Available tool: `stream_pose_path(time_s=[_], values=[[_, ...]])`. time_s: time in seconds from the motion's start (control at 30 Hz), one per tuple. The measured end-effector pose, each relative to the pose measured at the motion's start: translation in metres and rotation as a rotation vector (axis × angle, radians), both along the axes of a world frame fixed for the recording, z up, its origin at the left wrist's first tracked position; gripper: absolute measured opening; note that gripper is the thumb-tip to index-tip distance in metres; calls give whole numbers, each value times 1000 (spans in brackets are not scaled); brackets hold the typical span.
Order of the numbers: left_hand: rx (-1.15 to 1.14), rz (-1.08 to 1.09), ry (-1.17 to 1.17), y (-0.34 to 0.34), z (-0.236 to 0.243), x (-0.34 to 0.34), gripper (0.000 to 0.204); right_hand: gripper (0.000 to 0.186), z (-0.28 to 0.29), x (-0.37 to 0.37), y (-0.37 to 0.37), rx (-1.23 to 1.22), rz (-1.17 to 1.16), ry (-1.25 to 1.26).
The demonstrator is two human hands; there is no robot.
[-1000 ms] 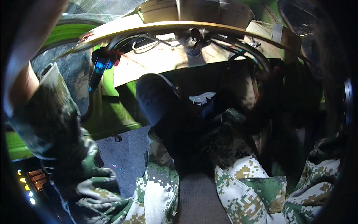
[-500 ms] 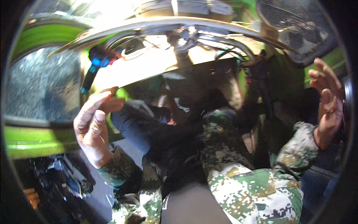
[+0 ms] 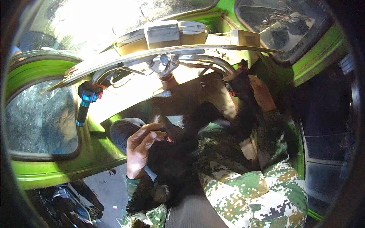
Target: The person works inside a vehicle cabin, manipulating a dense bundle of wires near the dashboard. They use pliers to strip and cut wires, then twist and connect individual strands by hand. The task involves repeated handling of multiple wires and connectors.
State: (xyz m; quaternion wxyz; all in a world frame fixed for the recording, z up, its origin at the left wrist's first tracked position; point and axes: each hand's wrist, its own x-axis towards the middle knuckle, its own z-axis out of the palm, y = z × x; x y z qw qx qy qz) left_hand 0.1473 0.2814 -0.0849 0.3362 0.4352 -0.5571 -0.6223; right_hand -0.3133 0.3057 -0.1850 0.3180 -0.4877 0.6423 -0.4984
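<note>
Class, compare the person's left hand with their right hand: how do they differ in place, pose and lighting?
The left hand is raised clear of the handlebar, while the right hand is at its right end. The left hand is loosely curled; the right hand's grip is unclear. The left hand is brightly lit, the right hand shadowed. Both extend from camouflage sleeves.
</note>
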Motion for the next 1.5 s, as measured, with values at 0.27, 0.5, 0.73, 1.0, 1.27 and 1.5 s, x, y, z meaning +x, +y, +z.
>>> stream_pose_path(time_s=[0.27, 0.5, 0.73, 1.0, 1.27, 1.5], values=[[-6, -23, -5, 10, 15, -3, 36, 31, -9, 25, -17, -62, -71, -84], [60, -86, -46, 0, 29, -30, 35, 30, -4, 19, 16, -135, -107, -242], [22, -303, -141, -31, 55, -88, 32, 32, 18, 20, 79, -234, -80, -412], [-289, -613, -95, -50, 115, -143, 34, 38, 57, 21, 125, -651, 14, -508], [-678, -483, -279, -75, 217, -119, 33, 65, 122, -12, 61, -697, 97, -264], [-785, -359, -396, -133, 265, -106, 29, 71, 230, 11, -29, -452, -90, 201]])
